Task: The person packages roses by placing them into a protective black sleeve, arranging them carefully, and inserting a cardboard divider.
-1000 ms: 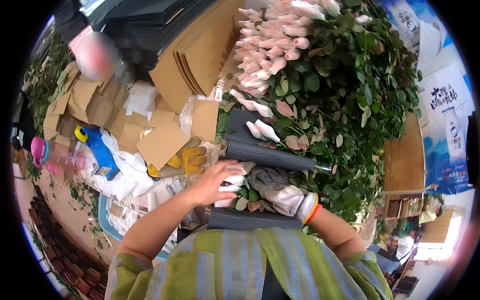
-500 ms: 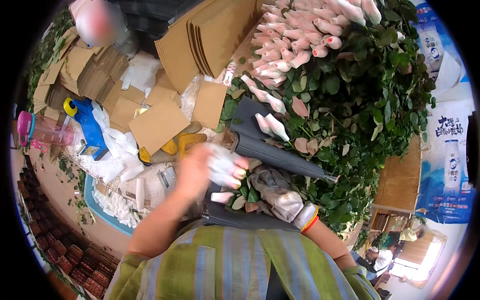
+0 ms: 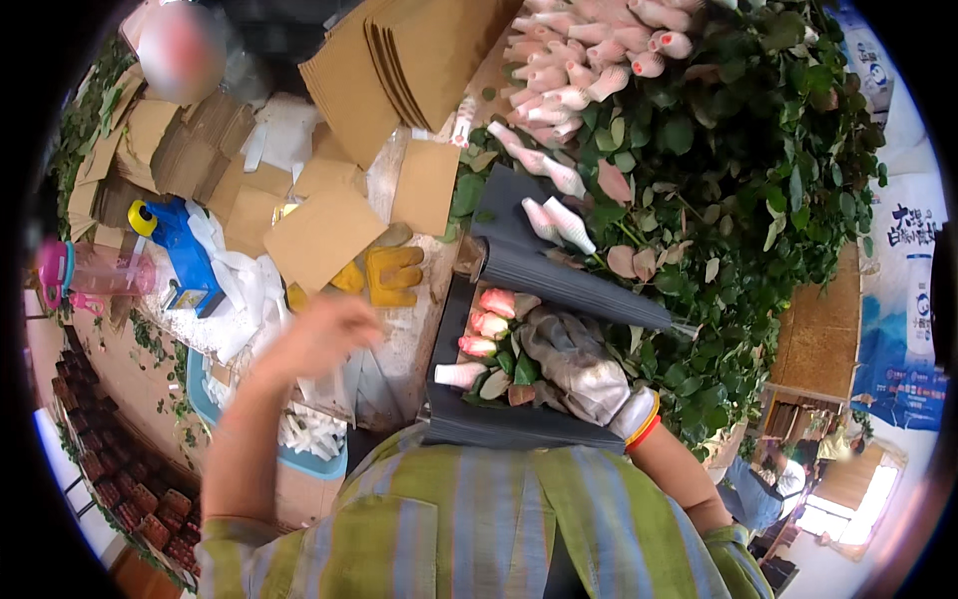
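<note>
My right hand, in a grey-white work glove with a red and yellow cuff band, is closed round the leafy stems of several roses. Three bare pink and cream rose heads stick out to its left. Just below them lies a rose in a white foam net sleeve. Dark grey corrugated sheeting is under the bunch. My bare left hand hangs to the left of the roses, near a yellow work glove. Motion smears its fingers, and I cannot make out anything in them.
A rolled dark wrapper lies beyond my right hand, with two sleeved roses above it. Netted roses are heaped at the far right. On the left are cardboard sheets, a blue tape dispenser and a blue tub of white foam sleeves.
My left hand has moved left, away from the roses, and the white blur over them is gone. Three rose heads now show bare. My right hand stays on the stems.
</note>
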Tool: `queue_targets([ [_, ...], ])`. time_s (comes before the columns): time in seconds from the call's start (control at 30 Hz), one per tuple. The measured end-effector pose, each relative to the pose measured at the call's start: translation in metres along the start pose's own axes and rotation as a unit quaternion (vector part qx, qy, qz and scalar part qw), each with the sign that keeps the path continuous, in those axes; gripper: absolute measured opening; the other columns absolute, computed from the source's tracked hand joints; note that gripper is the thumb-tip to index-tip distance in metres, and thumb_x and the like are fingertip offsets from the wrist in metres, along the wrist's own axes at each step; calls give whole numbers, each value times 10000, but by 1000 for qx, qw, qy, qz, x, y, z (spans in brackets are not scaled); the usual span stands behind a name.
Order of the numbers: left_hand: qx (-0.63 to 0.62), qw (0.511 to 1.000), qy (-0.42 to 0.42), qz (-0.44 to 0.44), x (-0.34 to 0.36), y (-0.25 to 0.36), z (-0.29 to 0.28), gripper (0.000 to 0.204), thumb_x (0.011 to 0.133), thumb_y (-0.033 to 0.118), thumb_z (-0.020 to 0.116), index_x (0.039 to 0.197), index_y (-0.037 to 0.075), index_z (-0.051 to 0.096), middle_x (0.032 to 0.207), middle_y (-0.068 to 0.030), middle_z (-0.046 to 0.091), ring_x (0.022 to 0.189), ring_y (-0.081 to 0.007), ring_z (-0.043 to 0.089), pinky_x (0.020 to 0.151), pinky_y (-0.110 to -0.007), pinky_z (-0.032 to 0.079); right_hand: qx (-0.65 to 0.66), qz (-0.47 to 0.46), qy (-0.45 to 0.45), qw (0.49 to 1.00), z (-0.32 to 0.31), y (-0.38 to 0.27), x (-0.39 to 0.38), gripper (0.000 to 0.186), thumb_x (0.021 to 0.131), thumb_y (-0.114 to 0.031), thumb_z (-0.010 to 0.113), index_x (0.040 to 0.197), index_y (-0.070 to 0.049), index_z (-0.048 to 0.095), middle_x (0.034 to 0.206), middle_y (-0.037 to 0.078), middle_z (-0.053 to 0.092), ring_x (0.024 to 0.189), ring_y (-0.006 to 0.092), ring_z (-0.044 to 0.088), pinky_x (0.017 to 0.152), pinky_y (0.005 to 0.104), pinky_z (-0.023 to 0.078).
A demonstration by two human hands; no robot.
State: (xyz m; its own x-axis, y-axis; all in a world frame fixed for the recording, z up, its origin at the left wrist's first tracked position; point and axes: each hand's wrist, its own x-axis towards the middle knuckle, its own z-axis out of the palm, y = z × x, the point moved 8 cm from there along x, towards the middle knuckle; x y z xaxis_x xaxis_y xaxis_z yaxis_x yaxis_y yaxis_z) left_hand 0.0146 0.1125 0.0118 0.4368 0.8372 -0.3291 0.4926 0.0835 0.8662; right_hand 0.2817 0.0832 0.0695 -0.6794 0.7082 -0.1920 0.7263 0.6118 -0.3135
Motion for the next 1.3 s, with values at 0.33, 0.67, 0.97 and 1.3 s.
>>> queue_targets([
  [0.33, 66, 985, -114, 110, 18, 33, 58, 147, 813, 151, 745, 847, 17, 694, 787, -156, 678, 683, -275, 656, 638, -379, 508, 60, 14, 4, 998, -5, 0, 3, 663, 705, -191, 730, 1333, -88, 545, 1367, 184, 477, 1266, 411, 455, 1106, 522, 307],
  [0.67, 59, 977, -201, 44, 19, 30, 76, 307, 890, 310, 658, 800, 17, 656, 778, -169, 627, 765, -348, 625, 689, -462, 477, 59, 18, 3, 998, -1, 5, 3, 678, 701, -212, 741, 1336, -83, 542, 1397, 156, 459, 1318, 381, 419, 1101, 533, 296],
  [0.97, 422, 893, -117, -108, -26, 4, -55, 179, 825, 225, 712, 870, 52, 702, 863, -151, 661, 833, -357, 632, 696, -447, 488, 88, 13, 35, 995, -7, 3, 5, 619, 724, -218, 750, 1298, -74, 567, 1346, 146, 503, 1271, 371, 466, 1078, 529, 324],
  [1.3, -10, 988, 35, 151, 34, 49, 71, 203, 856, 94, 715, 1054, 49, 705, 1003, -111, 668, 906, -297, 654, 815, -376, 520, 143, 22, 98, 985, -42, 6, -8, 384, 771, -173, 724, 1131, -60, 651, 1137, 173, 624, 1016, 340, 638, 886, 412, 515],
])
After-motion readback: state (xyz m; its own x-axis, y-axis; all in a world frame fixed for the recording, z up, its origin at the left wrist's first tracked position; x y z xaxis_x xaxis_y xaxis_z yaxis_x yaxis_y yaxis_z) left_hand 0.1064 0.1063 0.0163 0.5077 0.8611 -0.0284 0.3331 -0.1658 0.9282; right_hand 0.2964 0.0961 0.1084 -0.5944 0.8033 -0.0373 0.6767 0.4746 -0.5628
